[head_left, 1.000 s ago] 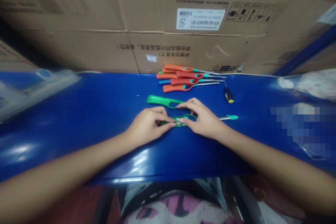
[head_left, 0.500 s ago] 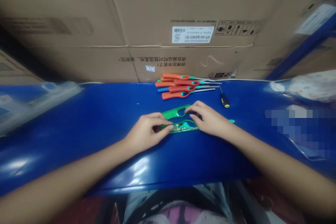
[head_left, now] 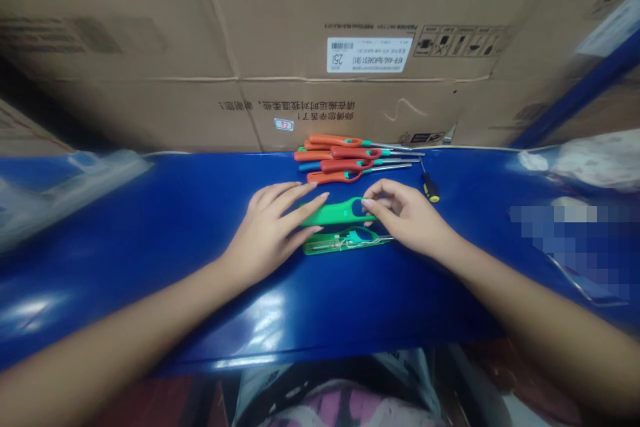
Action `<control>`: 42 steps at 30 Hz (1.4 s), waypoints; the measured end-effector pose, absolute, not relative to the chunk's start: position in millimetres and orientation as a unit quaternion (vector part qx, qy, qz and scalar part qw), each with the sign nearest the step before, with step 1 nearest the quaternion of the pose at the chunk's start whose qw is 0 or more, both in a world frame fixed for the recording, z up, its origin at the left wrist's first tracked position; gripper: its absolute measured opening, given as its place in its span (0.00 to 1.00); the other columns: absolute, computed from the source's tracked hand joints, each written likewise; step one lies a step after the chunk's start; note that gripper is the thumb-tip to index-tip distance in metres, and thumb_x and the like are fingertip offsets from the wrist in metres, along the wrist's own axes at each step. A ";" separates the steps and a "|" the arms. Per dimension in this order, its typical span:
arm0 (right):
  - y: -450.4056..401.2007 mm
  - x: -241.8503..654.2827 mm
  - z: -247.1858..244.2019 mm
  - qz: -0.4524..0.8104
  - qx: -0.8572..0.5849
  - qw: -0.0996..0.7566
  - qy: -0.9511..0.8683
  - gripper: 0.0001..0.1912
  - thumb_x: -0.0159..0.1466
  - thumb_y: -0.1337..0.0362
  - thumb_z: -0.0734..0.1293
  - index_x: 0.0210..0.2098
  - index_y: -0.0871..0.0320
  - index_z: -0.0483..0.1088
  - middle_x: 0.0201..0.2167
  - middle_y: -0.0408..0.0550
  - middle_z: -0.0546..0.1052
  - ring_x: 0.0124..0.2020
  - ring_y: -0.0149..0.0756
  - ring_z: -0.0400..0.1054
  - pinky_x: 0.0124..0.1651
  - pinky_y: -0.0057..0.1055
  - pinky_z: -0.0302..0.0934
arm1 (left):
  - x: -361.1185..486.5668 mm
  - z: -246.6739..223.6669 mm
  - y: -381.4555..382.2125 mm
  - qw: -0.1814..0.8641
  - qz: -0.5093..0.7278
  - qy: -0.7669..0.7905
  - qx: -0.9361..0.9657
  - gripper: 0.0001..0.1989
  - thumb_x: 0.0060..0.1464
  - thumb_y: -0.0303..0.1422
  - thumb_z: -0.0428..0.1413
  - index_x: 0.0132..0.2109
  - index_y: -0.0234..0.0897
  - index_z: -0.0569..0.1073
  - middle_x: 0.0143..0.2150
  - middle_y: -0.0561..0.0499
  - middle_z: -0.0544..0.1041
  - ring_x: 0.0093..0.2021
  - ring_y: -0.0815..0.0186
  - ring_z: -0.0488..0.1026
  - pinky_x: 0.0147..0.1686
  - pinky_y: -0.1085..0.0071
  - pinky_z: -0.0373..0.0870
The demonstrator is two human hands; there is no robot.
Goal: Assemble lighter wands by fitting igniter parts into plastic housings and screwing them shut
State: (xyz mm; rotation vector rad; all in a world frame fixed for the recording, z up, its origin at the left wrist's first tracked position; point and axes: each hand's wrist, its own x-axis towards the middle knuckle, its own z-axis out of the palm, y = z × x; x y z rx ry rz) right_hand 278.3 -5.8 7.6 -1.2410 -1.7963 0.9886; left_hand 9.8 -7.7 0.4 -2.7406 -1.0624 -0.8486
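Note:
My right hand (head_left: 407,217) pinches the trigger-hole end of an empty green lighter half-shell (head_left: 333,213), whose smooth outer face is up. Over the shell's other end is my left hand (head_left: 273,223), its fingers spread; whether they touch the shell is unclear. Just nearer to me, the other green half (head_left: 325,244) lies on the blue table with its inside up, showing a teal trigger, wires and small parts. Its metal rod runs right, under my right hand.
Several orange and red lighters (head_left: 340,165) lie piled at the table's back, by a large cardboard box (head_left: 175,107). Right of them is a black and yellow screwdriver (head_left: 429,188). Clear plastic packaging (head_left: 85,180) rests at the left, a pale cloth bundle (head_left: 590,163) at the right.
The empty half-shell has turned from inside up to outside up in my right hand. My left hand has come off the wired half, moved up and spread its fingers.

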 end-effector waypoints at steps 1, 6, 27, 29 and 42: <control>-7.0 277.4 8.1 0.428 -0.481 0.369 -0.671 0.11 0.67 0.55 0.65 0.37 0.56 0.65 0.33 0.44 0.72 0.30 0.36 0.74 0.33 0.33 0.69 | 9.1 -0.4 -7.3 0.035 -0.274 -0.338 -0.900 0.22 0.65 0.36 0.56 0.64 0.43 0.69 0.63 0.43 0.73 0.60 0.52 0.69 0.58 0.52 0.63; -10.7 280.9 15.4 0.396 -0.464 0.314 -0.728 0.14 0.66 0.56 0.66 0.47 0.57 0.69 0.41 0.50 0.76 0.37 0.38 0.74 0.37 0.35 0.69 | 10.0 -2.7 -8.7 -0.046 -0.264 -0.313 -0.911 0.20 0.66 0.38 0.56 0.61 0.38 0.72 0.52 0.44 0.79 0.49 0.58 0.76 0.49 0.60 0.70; -8.4 287.6 11.4 0.226 -0.359 0.138 -0.895 0.15 0.64 0.62 0.72 0.50 0.58 0.72 0.46 0.51 0.74 0.47 0.41 0.69 0.51 0.37 0.65 | 13.9 -0.3 -13.5 -0.140 -0.180 -0.323 -0.919 0.15 0.62 0.39 0.57 0.51 0.39 0.79 0.44 0.47 0.77 0.43 0.61 0.74 0.44 0.64 0.73; -8.4 287.4 12.0 0.226 -0.359 0.136 -0.895 0.15 0.64 0.62 0.71 0.50 0.58 0.72 0.46 0.51 0.75 0.47 0.41 0.70 0.50 0.37 0.65 | 13.9 -0.7 -14.3 -0.140 -0.180 -0.328 -0.917 0.15 0.62 0.40 0.57 0.51 0.39 0.79 0.44 0.47 0.77 0.43 0.61 0.74 0.44 0.64 0.73; -8.3 289.6 9.4 0.212 -0.363 0.130 -0.898 0.16 0.65 0.61 0.70 0.52 0.55 0.72 0.49 0.51 0.75 0.49 0.42 0.70 0.50 0.36 0.66 | 15.2 -0.5 -16.7 -0.136 -0.175 -0.345 -0.912 0.14 0.61 0.41 0.58 0.50 0.40 0.79 0.43 0.48 0.77 0.43 0.61 0.75 0.44 0.65 0.74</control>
